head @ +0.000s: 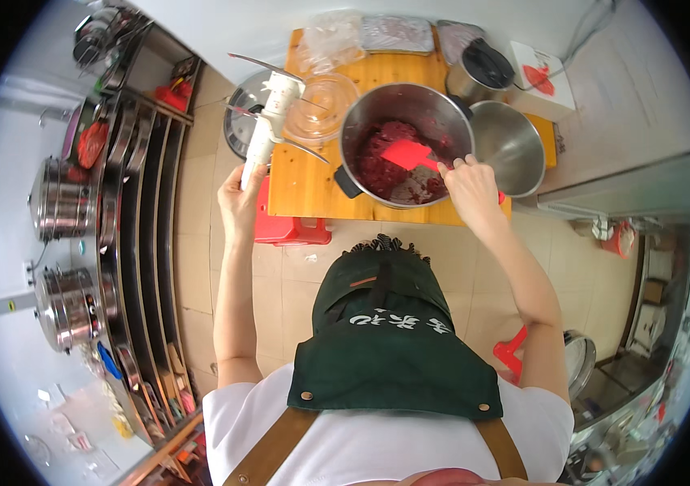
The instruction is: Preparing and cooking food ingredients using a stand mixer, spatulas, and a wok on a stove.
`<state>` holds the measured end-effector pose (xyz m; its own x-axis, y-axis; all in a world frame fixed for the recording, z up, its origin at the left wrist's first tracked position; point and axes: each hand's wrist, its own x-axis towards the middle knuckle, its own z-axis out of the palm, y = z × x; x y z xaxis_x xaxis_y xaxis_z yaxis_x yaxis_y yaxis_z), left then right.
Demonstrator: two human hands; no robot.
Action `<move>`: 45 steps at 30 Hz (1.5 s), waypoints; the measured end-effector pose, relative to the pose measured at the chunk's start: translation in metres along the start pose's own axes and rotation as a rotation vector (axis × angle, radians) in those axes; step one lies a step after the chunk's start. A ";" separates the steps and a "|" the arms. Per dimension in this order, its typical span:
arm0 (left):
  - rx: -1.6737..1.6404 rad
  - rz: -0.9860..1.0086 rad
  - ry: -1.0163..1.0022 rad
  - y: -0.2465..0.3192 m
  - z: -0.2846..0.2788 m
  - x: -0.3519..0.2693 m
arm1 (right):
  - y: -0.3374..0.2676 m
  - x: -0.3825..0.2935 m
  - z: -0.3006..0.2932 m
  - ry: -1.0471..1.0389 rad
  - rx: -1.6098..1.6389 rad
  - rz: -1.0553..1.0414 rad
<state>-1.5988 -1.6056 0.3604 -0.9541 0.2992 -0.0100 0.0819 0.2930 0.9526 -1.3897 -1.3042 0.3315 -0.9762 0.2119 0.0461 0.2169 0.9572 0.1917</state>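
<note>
My left hand (pixel 239 193) grips the lower end of a white grinder blade shaft (pixel 265 124), whose curved metal blades stick out on both sides. It is held up beside the table's left edge. In my right hand (pixel 472 185) is the handle of a red spatula (pixel 407 154). The spatula's head is inside a deep steel pot (pixel 350 130) with black side handles, over dark red minced meat (pixel 375 161). Meat lies on the pot's bottom and specks cling to its wall. Whether the spatula touches the meat, I cannot tell.
The wooden table (pixel 308 188) also bears a clear plastic lid (pixel 321 103), a steel bowl (pixel 515 152), a motor unit (pixel 486 67), a white box (pixel 554 85) and wrapped packs (pixel 396 33). A red stool (pixel 290 228) stands below its left side. Steel shelving (pixel 144 243) runs along the left.
</note>
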 end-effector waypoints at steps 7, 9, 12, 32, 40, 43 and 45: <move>0.274 0.067 0.237 -0.036 -0.051 -0.039 | -0.020 0.026 0.006 0.382 0.179 -0.118; 0.339 0.001 0.301 -0.039 -0.065 -0.054 | -0.037 0.022 -0.015 0.412 0.361 -0.103; 0.564 0.043 0.360 -0.051 -0.080 -0.070 | -0.050 0.023 -0.029 0.378 0.537 -0.187; 0.721 -0.288 0.472 -0.196 -0.372 -0.093 | -0.374 0.119 0.029 -0.047 0.886 -0.205; 0.610 -0.533 0.409 -0.253 -0.488 -0.020 | -0.455 0.177 0.043 -0.304 0.655 -0.239; 0.500 -0.546 0.399 -0.283 -0.518 0.024 | -0.490 0.223 0.041 -0.333 0.610 -0.237; 0.370 -0.551 0.370 -0.295 -0.539 0.060 | -0.513 0.259 0.043 -0.326 0.599 -0.247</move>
<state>-1.8349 -2.1636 0.2431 -0.9142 -0.2836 -0.2896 -0.4051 0.6168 0.6749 -1.7536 -1.7317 0.2028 -0.9680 -0.0663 -0.2420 0.0416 0.9086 -0.4157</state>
